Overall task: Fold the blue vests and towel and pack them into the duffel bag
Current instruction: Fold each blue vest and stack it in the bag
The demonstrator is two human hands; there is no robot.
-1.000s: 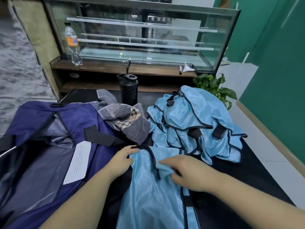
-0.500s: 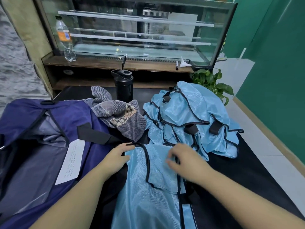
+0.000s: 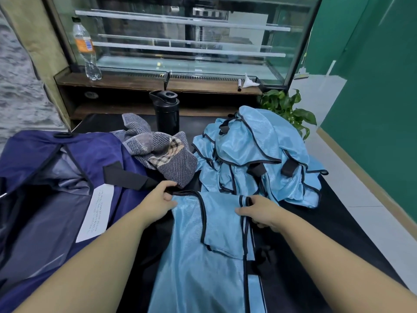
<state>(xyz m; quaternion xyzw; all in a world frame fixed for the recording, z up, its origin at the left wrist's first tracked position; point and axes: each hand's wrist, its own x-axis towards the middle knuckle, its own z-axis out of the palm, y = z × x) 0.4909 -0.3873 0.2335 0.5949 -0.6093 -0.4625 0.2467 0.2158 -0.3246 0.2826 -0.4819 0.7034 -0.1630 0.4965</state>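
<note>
The navy duffel bag (image 3: 45,177) is lying open at the left of the black table (image 3: 338,233), its grey lining showing and a white paper label (image 3: 96,213) sitting on the near flap. A black strap (image 3: 126,175) is crossing the bag's right edge. Just beside the bag, toward the back, the grey striped towel (image 3: 164,159) is sitting crumpled (a plaid patch is showing on top), partly resting on the bag's edge. Behind it a black bottle (image 3: 165,114) is standing upright, and farther back a clear plastic bottle (image 3: 86,50) is standing on the wooden ledge of a glass display case (image 3: 180,41).

In the middle, 1 light blue vest (image 3: 203,256) is lying spread flat on the table, running toward the camera. The left hand (image 3: 158,199) is pinching the vest's top left corner at the black trim, thumb and fingers curled around the edge. The right hand (image 3: 259,211) is gripping the vest's top right edge, fingers curled over the doubled black-trimmed band.

To the right, a heap of blue vests (image 3: 259,159) is sitting rumpled, just behind the flat one and touching its far edge; how many are in it I cannot tell. A green potted plant (image 3: 286,109) is standing past the table's far right corner, near the green wall (image 3: 372,86).
</note>
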